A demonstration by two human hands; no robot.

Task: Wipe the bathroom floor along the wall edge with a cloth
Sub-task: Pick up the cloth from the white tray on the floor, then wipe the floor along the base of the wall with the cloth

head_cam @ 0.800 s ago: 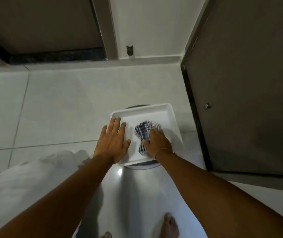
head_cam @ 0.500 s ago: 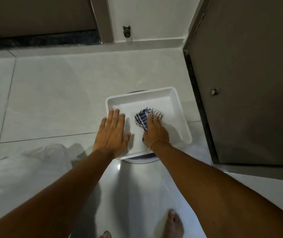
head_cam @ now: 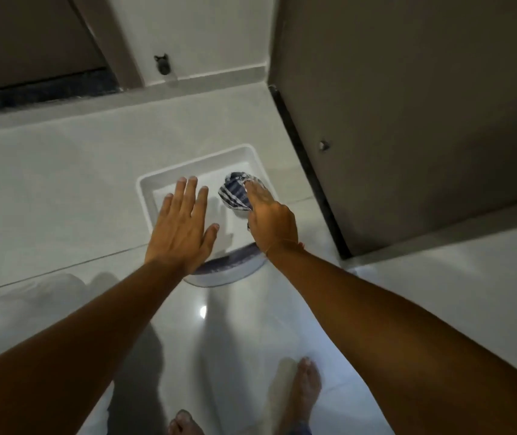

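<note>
The white tray (head_cam: 147,186) is holding the checked cloth (head_cam: 235,193); the right hand (head_cam: 269,221) is gripping it, now nearer the tray's far right corner, while the left hand (head_cam: 182,227) is staying open and flat.

Blue-and-white checked cloth (head_cam: 235,193), bunched, in white tray's (head_cam: 169,178) far right corner; pale tiled floor (head_cam: 62,189)

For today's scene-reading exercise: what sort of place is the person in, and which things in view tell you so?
Probably a bathroom or washroom. Pale glossy floor tiles run to a tiled skirting at the wall, a dark door stands beside, and a white tray holds a checked cloth.
</note>
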